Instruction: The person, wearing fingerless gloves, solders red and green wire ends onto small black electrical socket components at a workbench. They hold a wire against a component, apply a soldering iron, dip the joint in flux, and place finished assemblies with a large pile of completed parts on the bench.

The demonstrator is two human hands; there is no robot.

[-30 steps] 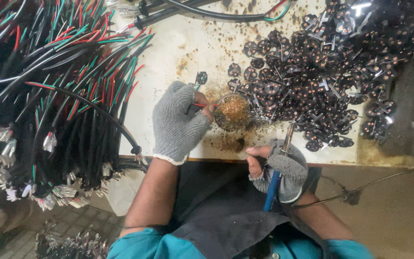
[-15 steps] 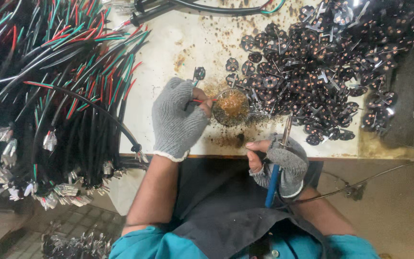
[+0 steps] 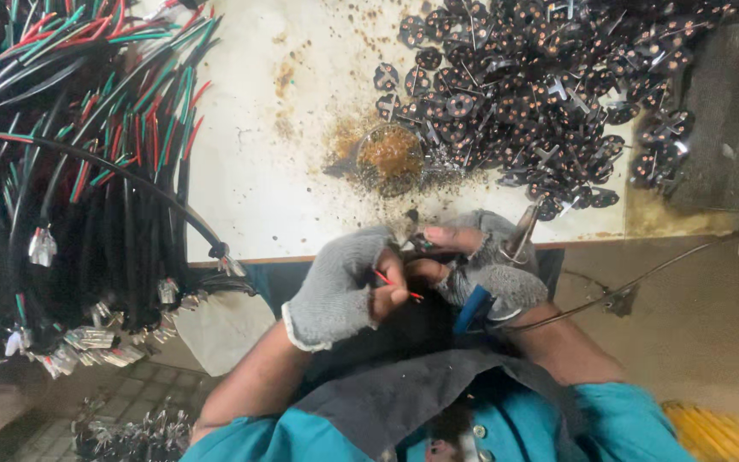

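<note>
Head view: gloved fingers (image 3: 395,287) (red wire (image 3: 387,281))

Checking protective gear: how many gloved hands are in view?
2. The left hand in a grey glove is at the bench edge; the right hand, also gloved, is beside it, touching it. No others show.

Grey knitted cloth gloves (image 3: 335,291), glossy plastic-sheathed cables (image 3: 87,171), stained matt tabletop (image 3: 250,171), shiny metal-studded discs (image 3: 540,94).

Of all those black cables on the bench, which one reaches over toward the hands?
The single black cable arcing out of the big bundle; its end lies at the table edge, nearest the left hand. The others stay bunched together.
</note>
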